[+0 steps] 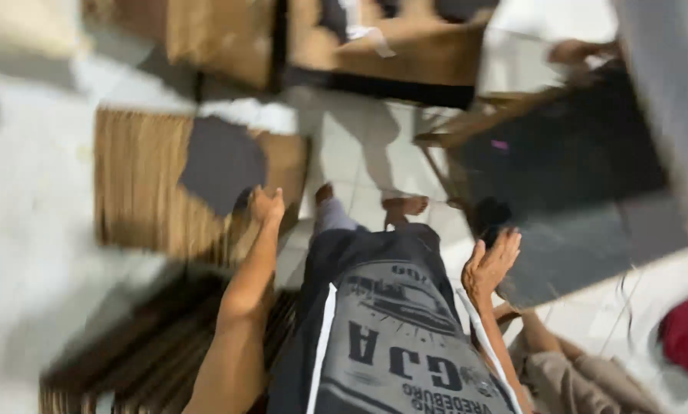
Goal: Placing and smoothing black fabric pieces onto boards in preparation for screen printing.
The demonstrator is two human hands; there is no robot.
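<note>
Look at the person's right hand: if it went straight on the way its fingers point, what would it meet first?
Probably the dark sheet lying just ahead: the right hand is open, its fingers aimed up at its near edge. Blur leaves depth uncertain.

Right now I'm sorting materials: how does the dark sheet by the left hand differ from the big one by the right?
The dark sheet by the left hand is small, ragged-edged, lying on a cardboard box. The large dark panel near the right hand is much bigger, straight-edged, with a wooden frame. Both are dark grey and flat.

Black white-striped printed shirt (390, 322), bare forearms
</note>
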